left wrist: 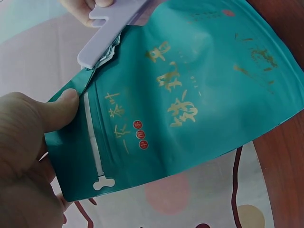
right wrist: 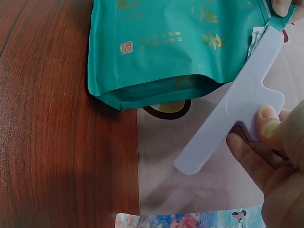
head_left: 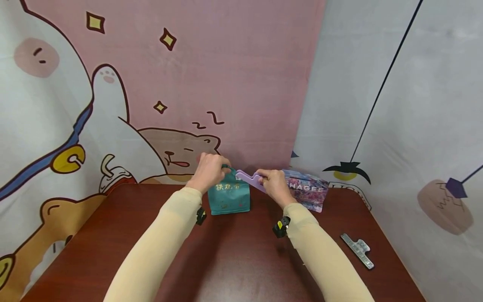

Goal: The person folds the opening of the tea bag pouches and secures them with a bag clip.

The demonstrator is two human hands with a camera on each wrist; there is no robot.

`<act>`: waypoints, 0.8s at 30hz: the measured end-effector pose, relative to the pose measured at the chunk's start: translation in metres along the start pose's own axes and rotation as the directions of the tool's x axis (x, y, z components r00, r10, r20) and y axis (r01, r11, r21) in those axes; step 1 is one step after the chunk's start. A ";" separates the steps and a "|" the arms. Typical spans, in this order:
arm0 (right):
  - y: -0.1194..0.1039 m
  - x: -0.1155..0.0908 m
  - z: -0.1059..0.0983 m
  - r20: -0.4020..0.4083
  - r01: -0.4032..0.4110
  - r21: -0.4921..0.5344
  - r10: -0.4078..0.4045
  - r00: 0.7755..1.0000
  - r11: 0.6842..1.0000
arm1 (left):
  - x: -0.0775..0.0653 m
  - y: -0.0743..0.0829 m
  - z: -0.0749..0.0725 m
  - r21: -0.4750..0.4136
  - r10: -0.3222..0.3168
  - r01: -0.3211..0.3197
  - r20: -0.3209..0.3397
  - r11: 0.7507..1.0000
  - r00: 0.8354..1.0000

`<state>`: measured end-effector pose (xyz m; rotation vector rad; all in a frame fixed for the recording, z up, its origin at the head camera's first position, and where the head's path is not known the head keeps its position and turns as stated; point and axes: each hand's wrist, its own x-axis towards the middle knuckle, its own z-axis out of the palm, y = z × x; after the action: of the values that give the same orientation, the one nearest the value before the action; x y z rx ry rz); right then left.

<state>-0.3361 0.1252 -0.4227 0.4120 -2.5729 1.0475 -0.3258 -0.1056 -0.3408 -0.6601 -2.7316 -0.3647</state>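
A teal tea pouch [head_left: 229,197] with gold lettering stands toward the back of the table. My left hand [head_left: 211,170] pinches its top edge at one corner, thumb on the front face in the left wrist view. With my right hand [head_left: 276,184] I grip a lilac bag clip [right wrist: 232,102] by its tab, thumb on one side and fingers on the other. One end of the clip lies at the pouch's torn, crumpled top [left wrist: 111,52]; the other end sticks out past the pouch's side.
Behind my right hand a colourful pouch [head_left: 307,191] lettered "HAGEE" leans at the table's back. A clear bag clip [head_left: 357,251] lies on the brown table [head_left: 241,268] at the right. A cartoon-printed cloth [head_left: 241,84] hangs behind the table.
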 end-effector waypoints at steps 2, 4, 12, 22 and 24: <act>-0.001 0.000 0.000 -0.007 0.001 -0.001 -0.001 1.000 1.000 | 0.000 0.000 0.000 0.001 0.003 -0.003 -0.003 1.000 1.000; -0.002 0.001 0.001 -0.017 0.007 0.001 -0.007 1.000 1.000 | 0.000 0.000 -0.001 -0.001 0.006 -0.006 -0.005 1.000 1.000; -0.007 0.001 0.002 -0.056 0.067 0.005 -0.066 0.996 0.998 | 0.000 0.000 0.000 -0.011 0.012 -0.012 -0.011 1.000 1.000; -0.007 0.002 0.003 -0.051 0.072 -0.008 -0.073 0.996 0.997 | -0.001 -0.002 -0.006 -0.071 -0.013 0.016 0.040 0.997 0.999; -0.007 0.002 0.003 -0.054 0.075 -0.009 -0.075 0.996 0.997 | -0.001 -0.003 -0.008 -0.087 -0.016 0.020 0.043 0.996 0.999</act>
<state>-0.3358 0.1181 -0.4193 0.4683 -2.4923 1.0092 -0.3242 -0.1113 -0.3347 -0.6734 -2.7763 -0.4817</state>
